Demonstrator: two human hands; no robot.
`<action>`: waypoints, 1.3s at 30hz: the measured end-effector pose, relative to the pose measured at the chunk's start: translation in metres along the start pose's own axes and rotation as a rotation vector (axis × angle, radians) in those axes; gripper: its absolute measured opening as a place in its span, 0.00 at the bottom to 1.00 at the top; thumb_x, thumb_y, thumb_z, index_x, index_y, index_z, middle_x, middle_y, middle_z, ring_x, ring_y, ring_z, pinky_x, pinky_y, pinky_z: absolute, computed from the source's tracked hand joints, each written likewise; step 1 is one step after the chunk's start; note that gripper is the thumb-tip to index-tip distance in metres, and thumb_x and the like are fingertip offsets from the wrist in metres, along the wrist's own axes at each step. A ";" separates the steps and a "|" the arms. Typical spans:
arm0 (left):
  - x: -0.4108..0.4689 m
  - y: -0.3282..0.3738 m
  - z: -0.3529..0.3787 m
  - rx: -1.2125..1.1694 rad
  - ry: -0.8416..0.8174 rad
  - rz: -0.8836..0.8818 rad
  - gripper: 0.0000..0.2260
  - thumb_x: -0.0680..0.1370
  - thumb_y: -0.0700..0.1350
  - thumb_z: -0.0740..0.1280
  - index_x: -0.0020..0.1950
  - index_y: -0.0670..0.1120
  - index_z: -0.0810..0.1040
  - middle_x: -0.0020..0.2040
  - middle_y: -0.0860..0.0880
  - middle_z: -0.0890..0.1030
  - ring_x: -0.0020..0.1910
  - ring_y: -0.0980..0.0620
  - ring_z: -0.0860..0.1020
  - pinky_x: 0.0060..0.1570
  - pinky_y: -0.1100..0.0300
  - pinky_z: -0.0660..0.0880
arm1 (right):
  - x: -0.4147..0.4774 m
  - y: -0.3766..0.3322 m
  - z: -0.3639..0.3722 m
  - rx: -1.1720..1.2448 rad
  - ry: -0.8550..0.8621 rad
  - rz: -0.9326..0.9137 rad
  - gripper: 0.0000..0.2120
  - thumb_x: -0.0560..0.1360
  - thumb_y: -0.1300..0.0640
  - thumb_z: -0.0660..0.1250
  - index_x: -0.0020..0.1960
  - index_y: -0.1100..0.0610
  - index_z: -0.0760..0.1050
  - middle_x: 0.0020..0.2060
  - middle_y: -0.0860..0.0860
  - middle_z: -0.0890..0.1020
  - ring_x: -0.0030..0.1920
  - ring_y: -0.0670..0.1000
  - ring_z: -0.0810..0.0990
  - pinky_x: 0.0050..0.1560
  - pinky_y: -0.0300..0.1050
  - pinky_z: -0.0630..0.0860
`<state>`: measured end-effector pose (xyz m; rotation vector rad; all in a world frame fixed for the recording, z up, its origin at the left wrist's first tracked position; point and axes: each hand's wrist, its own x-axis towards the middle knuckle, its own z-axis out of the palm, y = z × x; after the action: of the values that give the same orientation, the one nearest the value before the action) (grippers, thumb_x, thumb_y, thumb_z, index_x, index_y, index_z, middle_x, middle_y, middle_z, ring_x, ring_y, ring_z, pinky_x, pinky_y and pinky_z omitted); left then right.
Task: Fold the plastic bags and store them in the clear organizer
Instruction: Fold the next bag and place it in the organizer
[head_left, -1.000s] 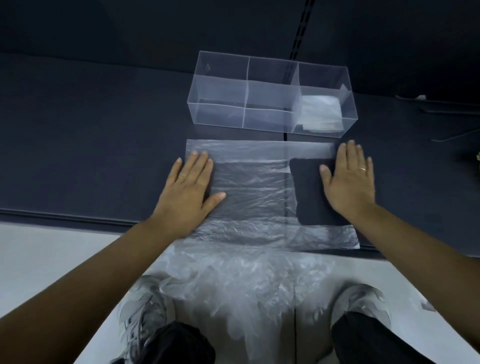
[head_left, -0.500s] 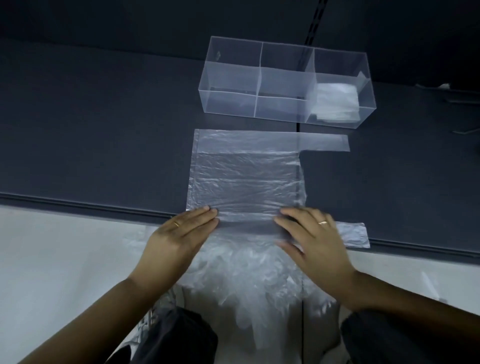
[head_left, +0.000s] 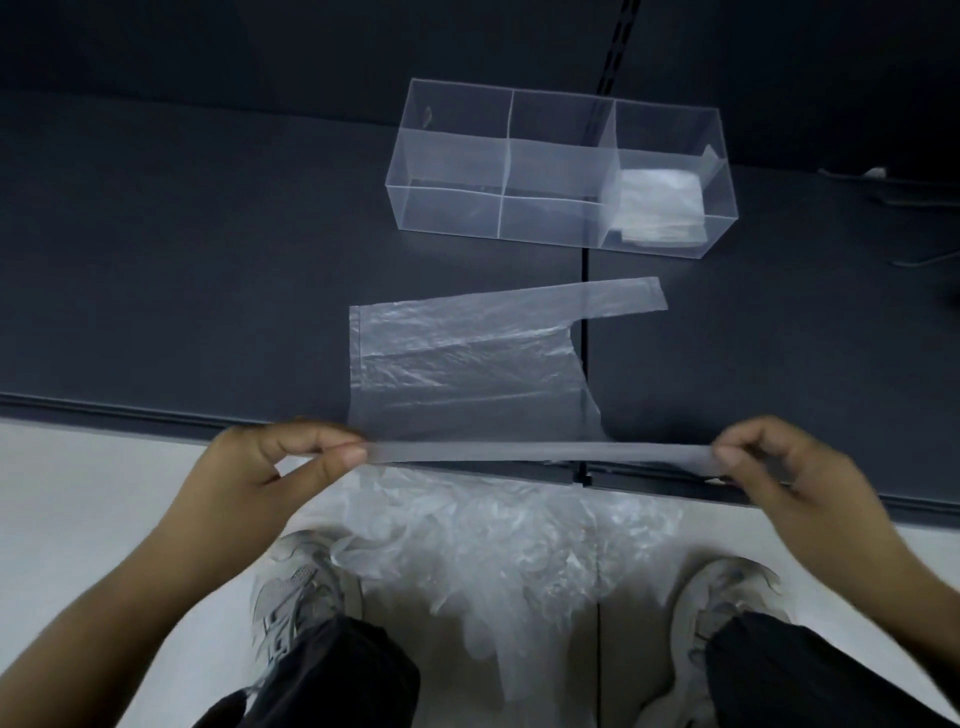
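My left hand sits at the near-left corner of the plastic bag, thumb and forefinger closed in a narrow pinch on the film and the other fingers curled behind. From that pinch the bag's near edge runs as a taut strip straight across to my right, raised off the dark work surface, so its long axis lies left to right between my two hands. The rest of the bag lies flat beyond the strip, away from me, with its far handle pointing right. That is the relation that matters, I think: the fold has to carry this near edge forward over the body, and both hands are equally near to it, one at each end. Below the strip, at my feet, a pile of loose bags waits. Farther off and a little to the right stands the clear organizer, with folded bags in its right-hand compartment. My right hand pinches the strip's other end at the near handle, fingers curled tight.
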<state>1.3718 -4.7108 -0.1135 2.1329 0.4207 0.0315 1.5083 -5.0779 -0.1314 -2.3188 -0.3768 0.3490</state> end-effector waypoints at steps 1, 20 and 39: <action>0.001 0.001 -0.002 -0.041 -0.001 -0.009 0.06 0.67 0.57 0.68 0.41 0.62 0.84 0.39 0.63 0.84 0.40 0.69 0.80 0.42 0.80 0.69 | 0.005 -0.003 -0.007 0.059 0.000 0.003 0.07 0.74 0.55 0.67 0.39 0.46 0.76 0.36 0.42 0.81 0.37 0.39 0.79 0.39 0.24 0.69; 0.123 -0.037 0.021 0.108 0.282 -0.202 0.16 0.77 0.53 0.69 0.30 0.50 0.78 0.25 0.56 0.78 0.27 0.62 0.76 0.31 0.72 0.67 | 0.167 0.007 0.013 0.144 0.105 0.196 0.05 0.73 0.57 0.72 0.39 0.56 0.80 0.33 0.46 0.79 0.31 0.39 0.75 0.38 0.30 0.71; 0.081 -0.042 0.070 0.886 -0.046 0.205 0.37 0.77 0.66 0.39 0.79 0.44 0.51 0.79 0.46 0.52 0.78 0.48 0.49 0.76 0.49 0.46 | 0.174 -0.013 0.021 -0.137 0.173 0.312 0.10 0.73 0.48 0.71 0.43 0.56 0.79 0.44 0.52 0.82 0.47 0.52 0.79 0.45 0.42 0.70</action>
<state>1.4490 -4.7203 -0.1980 3.0367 0.1918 -0.1068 1.6581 -4.9917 -0.1605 -2.5229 0.0505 0.2761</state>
